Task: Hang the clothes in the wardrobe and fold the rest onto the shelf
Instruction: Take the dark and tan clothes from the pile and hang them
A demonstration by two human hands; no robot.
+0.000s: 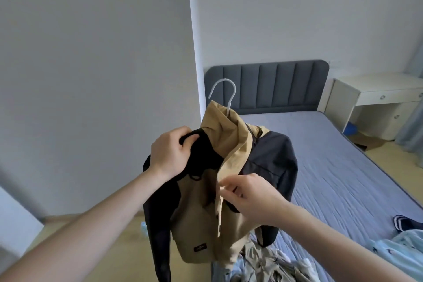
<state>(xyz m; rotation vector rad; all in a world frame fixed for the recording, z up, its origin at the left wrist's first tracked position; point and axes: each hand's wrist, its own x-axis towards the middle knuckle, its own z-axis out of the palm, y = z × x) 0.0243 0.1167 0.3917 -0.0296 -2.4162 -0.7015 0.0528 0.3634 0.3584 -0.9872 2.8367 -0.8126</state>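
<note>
Here, in the head view, a person is holding up a tan and black jacket [201,220] on a white hanger [223,94], whose hook is sticking up out of the collar. The left hand [170,152] is gripping the jacket's black left shoulder, fingers curled tightly into the cloth. The right hand [249,194] is pinching the tan front edge between thumb and fingertips, lower down and to the right. The jacket is hanging in the air over the near left corner of the bed [332,162], its hem just above a heap of clothes [263,263] lying on the mattress. A grey padded headboard [267,84] is standing at the far end, with a white desk [377,96] to its right.
</note>
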